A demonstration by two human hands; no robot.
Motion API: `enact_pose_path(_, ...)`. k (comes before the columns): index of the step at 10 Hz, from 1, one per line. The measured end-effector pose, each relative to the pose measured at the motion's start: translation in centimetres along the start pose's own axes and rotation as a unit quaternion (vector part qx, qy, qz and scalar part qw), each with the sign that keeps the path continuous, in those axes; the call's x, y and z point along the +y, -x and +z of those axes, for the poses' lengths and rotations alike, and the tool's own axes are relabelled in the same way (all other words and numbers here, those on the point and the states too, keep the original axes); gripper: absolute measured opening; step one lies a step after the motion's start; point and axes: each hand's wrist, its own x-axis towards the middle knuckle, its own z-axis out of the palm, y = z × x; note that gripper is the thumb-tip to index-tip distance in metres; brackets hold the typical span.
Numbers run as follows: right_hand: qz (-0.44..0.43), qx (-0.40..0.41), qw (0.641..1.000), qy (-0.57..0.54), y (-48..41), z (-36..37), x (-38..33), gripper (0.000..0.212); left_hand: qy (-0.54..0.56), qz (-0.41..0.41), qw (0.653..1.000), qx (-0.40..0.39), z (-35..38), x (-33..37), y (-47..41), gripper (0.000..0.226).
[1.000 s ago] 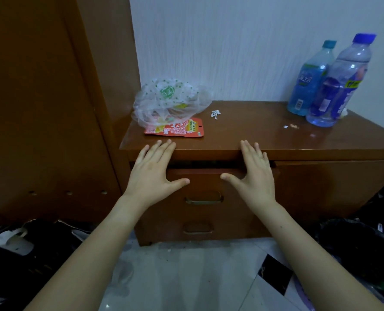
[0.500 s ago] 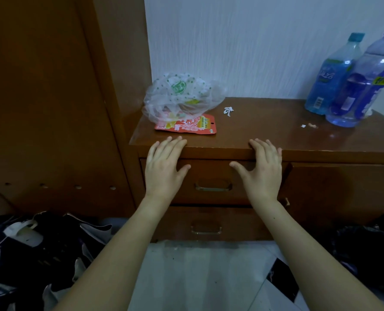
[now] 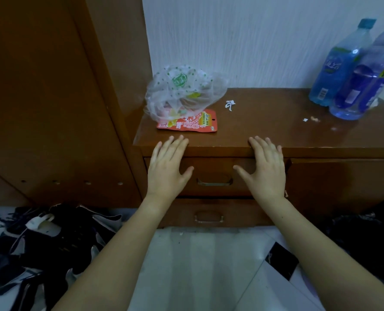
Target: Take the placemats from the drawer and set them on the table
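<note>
Both hands lay flat against the front of the brown wooden upper drawer (image 3: 213, 168), which was shut. The left hand (image 3: 166, 167) and the right hand (image 3: 265, 169) sat either side of the drawer's metal bar handle (image 3: 214, 182). The fingertips reached the front edge of the brown wooden worktop (image 3: 265, 122). Each grip was apart, fingers straight and spread, clamped on nothing.

The placemats were not in view. They were presumably inside this drawer or the lower drawer (image 3: 209, 212) beneath it, though which one could not be told.

By my judgement, placemats would be light, flat and somewhat floppy, perhaps slick if plastic. They would be best lifted as a stack by opposite edges with both hands, so none slid off. First the handle needed hooking with curled fingers and a straight pull.

On the worktop stood a clear dotted plastic bag (image 3: 182, 93) over a red printed packet (image 3: 193, 124), and two blue-labelled plastic bottles (image 3: 339, 70) at the far right.
</note>
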Motion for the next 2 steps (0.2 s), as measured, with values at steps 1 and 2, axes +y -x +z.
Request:
enact_pose_path(1,-0.013,-0.097,0.995,0.025,-1.2,-3.3,-0.5,0.077,-0.001,-0.006,0.996,-0.086,-2.7,0.9,-1.0,0.064)
enact_pose_path(2,0.019,-0.207,0.978,-0.010,-3.1,-7.7,-2.0,0.060,0.038,-0.047,0.981,-0.182,-6.4,1.9,-2.8,0.054)
